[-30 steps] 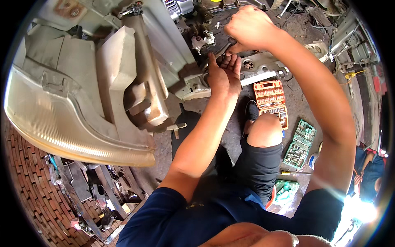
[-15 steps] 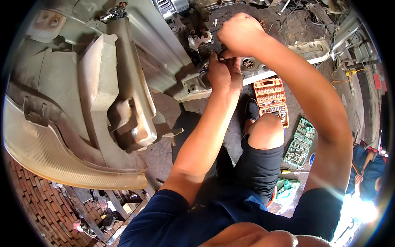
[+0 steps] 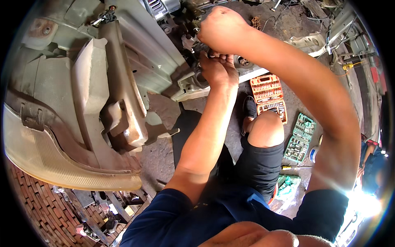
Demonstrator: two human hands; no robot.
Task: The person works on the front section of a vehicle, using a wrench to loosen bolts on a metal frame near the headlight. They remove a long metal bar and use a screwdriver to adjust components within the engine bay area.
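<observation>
Both my hands are at the far side, over a pale metal car frame member (image 3: 251, 74) with round holes in it. My left hand (image 3: 220, 71) is turned palm up there, its fingers curled around a small dark thing that I cannot make out. Just beyond it, my right hand (image 3: 224, 29) is bent over in a fist, back of the hand upward. Its fingertips are hidden, and so is whatever it grips. Dark, greasy parts lie beside both hands, partly covered by them.
A headlamp (image 3: 61, 160) and bare body panels (image 3: 90, 82) fill the left. On the floor are an orange socket set (image 3: 266, 88), a green tool case (image 3: 299, 138) and a yellow-handled screwdriver (image 3: 290, 167). A co-worker's arm (image 3: 366, 158) shows at the far right.
My right fist has shifted left and slightly farther away. My left hand has moved slightly left, its fingers still curled. The whole view has shifted a little.
</observation>
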